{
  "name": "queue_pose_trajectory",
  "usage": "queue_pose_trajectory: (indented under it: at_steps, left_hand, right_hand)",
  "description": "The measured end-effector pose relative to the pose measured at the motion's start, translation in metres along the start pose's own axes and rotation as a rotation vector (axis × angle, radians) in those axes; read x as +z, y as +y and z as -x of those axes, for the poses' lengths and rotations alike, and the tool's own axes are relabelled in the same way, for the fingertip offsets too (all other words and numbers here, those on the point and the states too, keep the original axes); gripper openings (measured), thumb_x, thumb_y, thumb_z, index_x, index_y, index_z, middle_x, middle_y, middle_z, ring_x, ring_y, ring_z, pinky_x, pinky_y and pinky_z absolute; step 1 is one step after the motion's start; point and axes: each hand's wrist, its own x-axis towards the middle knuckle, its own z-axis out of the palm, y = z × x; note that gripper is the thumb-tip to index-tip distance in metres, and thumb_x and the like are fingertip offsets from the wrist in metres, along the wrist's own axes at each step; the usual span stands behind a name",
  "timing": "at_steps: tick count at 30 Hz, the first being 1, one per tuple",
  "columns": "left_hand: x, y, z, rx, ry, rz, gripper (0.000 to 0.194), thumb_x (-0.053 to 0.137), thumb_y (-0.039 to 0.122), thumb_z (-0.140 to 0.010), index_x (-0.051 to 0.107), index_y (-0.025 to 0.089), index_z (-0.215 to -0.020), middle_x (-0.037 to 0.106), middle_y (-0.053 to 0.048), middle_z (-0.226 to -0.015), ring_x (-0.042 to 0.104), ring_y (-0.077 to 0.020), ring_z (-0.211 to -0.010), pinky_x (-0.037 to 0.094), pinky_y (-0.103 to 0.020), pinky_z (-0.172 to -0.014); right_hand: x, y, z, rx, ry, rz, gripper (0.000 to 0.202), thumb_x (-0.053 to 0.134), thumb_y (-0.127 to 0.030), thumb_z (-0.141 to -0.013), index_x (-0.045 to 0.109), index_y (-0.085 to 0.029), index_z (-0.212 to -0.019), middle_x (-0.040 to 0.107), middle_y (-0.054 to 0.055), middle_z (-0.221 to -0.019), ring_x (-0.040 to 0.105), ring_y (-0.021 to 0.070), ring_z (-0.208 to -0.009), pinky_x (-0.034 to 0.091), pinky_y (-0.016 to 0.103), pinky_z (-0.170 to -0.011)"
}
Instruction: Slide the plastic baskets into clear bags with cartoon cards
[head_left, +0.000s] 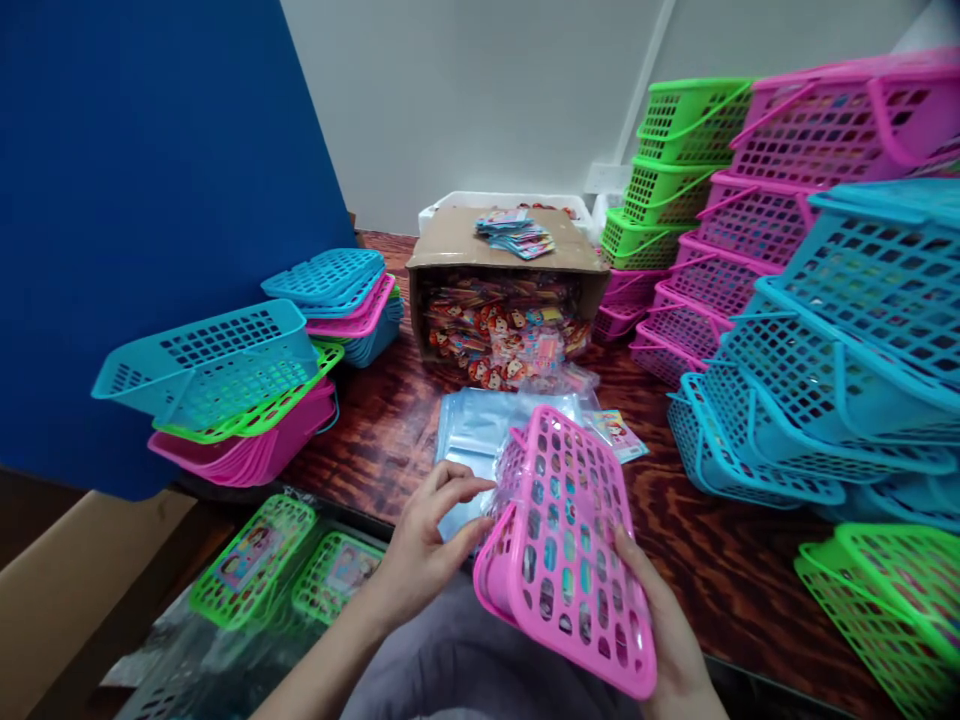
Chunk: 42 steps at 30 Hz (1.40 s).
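A pink lattice-sided plastic basket point(577, 560) with a lid is tilted up in front of me, and small colourful items show through its holes. My right hand point(660, 620) grips its right side, the fingers partly hidden behind it. Shiny clear plastic film point(510, 480) lies along the basket's left edge. My left hand point(435, 540) is beside that edge, thumb and index finger apart, their tips at the film; I cannot tell whether they touch it. Behind the basket, a pile of clear plastic bags point(469, 425) lies on the table, with a printed card packet point(619, 435) to its right.
An open cardboard box point(510, 270) full of printed packets stands at the back. Blue, green and pink baskets point(232, 390) are stacked at left. Taller stacks of filled baskets point(825, 360) rise at right. Bagged green baskets point(255, 560) sit below the table edge at lower left.
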Motion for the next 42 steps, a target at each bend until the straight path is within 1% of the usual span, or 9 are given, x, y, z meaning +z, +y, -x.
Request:
queue_pose_trajectory:
  at_steps: [4, 11, 15, 21, 26, 29, 32, 37, 42]
  left_hand:
    - [0.012, 0.002, -0.002, 0.203, 0.042, -0.176, 0.013, 0.054, 0.013, -0.096, 0.065, 0.019, -0.101, 0.063, -0.003, -0.09, 0.06, -0.0144, -0.084, 0.045, -0.025, -0.075]
    - [0.026, -0.003, -0.002, -0.003, 0.236, 0.03, 0.011, 0.056, 0.01, -0.094, 0.055, 0.021, -0.097, 0.063, 0.001, -0.086, 0.063, -0.0124, -0.079, 0.05, -0.023, -0.073]
    - [0.029, -0.004, 0.007, 0.191, 0.372, -0.161, 0.018, 0.052, 0.004, -0.092, 0.057, 0.021, -0.094, 0.057, -0.002, -0.097, 0.059, -0.0141, -0.091, 0.048, -0.026, -0.082]
    - [0.02, -0.012, 0.014, 0.362, 0.205, -0.534, 0.025, 0.053, 0.015, -0.097, 0.066, 0.023, -0.117, 0.055, -0.01, -0.115, 0.055, -0.0224, -0.104, 0.046, -0.035, -0.086]
    - [0.01, -0.022, -0.004, 0.45, 0.177, -0.632, 0.012, 0.058, 0.02, -0.096, 0.067, 0.014, -0.1, 0.061, -0.005, -0.079, 0.053, -0.0179, -0.072, 0.041, -0.03, -0.065]
    - [0.004, -0.026, -0.015, 0.482, 0.088, -0.594, 0.015, 0.055, 0.021, -0.097, 0.068, 0.013, -0.096, 0.063, -0.004, -0.071, 0.054, -0.0164, -0.065, 0.039, -0.029, -0.061]
    - [-0.001, -0.026, -0.019, 0.338, -0.008, -0.36, 0.017, 0.054, 0.018, -0.095, 0.07, 0.013, -0.096, 0.068, -0.004, -0.074, 0.06, -0.0141, -0.066, 0.042, -0.025, -0.063]
    - [-0.002, -0.021, -0.013, -0.178, -0.113, 0.094, 0.02, 0.063, 0.032, -0.087, 0.074, 0.015, -0.09, 0.059, 0.003, -0.059, 0.051, -0.0096, -0.054, 0.038, -0.02, -0.055]
    - [0.012, -0.022, -0.003, -0.243, 0.037, 0.211, 0.021, 0.064, 0.034, -0.085, 0.073, 0.015, -0.084, 0.058, 0.003, -0.059, 0.05, -0.0099, -0.056, 0.039, -0.021, -0.057]
  right_hand:
    - [0.002, 0.004, -0.002, 0.02, 0.019, -0.041, 0.056, 0.079, -0.022, -0.079, 0.062, -0.01, -0.131, 0.078, 0.013, -0.105, 0.072, 0.0314, -0.106, 0.055, 0.048, -0.1]
    - [-0.003, 0.01, 0.004, 0.049, 0.003, -0.05, 0.057, 0.078, -0.028, -0.081, 0.061, -0.01, -0.132, 0.08, 0.008, -0.096, 0.072, 0.029, -0.106, 0.054, 0.046, -0.102]
    - [-0.004, 0.012, 0.005, 0.034, 0.007, -0.092, 0.053, 0.078, -0.033, -0.082, 0.064, -0.013, -0.128, 0.08, 0.006, -0.098, 0.071, 0.0279, -0.108, 0.053, 0.046, -0.104]
    - [-0.005, 0.016, 0.007, 0.027, -0.034, -0.054, 0.048, 0.077, -0.04, -0.082, 0.069, -0.016, -0.123, 0.079, 0.007, -0.104, 0.07, 0.0278, -0.11, 0.052, 0.048, -0.105]
    - [-0.003, 0.022, 0.01, 0.049, -0.058, 0.0, 0.056, 0.076, -0.049, -0.081, 0.068, -0.016, -0.126, 0.078, 0.008, -0.106, 0.069, 0.029, -0.113, 0.05, 0.048, -0.107]
    - [-0.003, 0.026, 0.011, 0.034, -0.066, 0.058, 0.063, 0.078, -0.051, -0.078, 0.065, -0.019, -0.13, 0.078, 0.007, -0.107, 0.068, 0.0298, -0.115, 0.05, 0.049, -0.107]
    - [-0.003, 0.031, 0.009, 0.027, -0.061, 0.092, 0.069, 0.076, -0.054, -0.077, 0.062, -0.019, -0.135, 0.078, 0.007, -0.11, 0.067, 0.0305, -0.116, 0.05, 0.05, -0.107]
    - [-0.01, 0.034, 0.002, 0.021, 0.045, 0.083, 0.082, 0.076, -0.056, -0.075, 0.052, -0.015, -0.143, 0.076, 0.01, -0.115, 0.064, 0.0308, -0.121, 0.046, 0.048, -0.11]
    - [-0.012, 0.032, 0.0, -0.011, 0.05, 0.112, 0.076, 0.08, -0.05, -0.074, 0.058, -0.015, -0.138, 0.078, 0.007, -0.11, 0.066, 0.0286, -0.119, 0.048, 0.044, -0.107]
